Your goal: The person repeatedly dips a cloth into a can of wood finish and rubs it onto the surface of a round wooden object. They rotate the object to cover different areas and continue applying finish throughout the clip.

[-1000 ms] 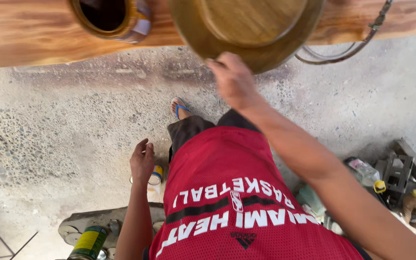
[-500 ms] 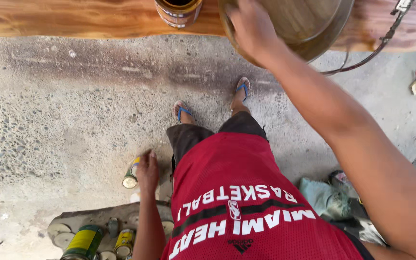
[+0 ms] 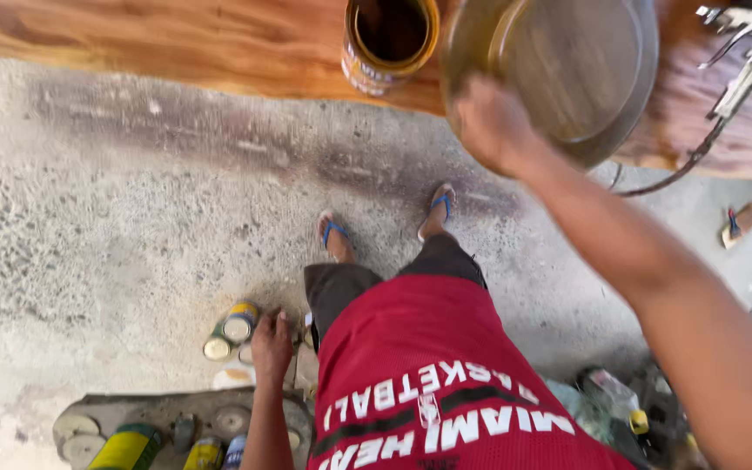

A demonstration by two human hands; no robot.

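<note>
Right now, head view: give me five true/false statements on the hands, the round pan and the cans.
1. The right hand is at the rim of the round metal pan. True.
2. The left hand hangs low beside the red jersey, near small cans on the floor. True.
3. The open can on the wooden slab has its lid on. False: it is open, with dark liquid inside.
4. The person is barefoot. False: blue-strapped sandals are on the feet.
5. The pan lies on the concrete floor. False: it is up at the slab.
</note>
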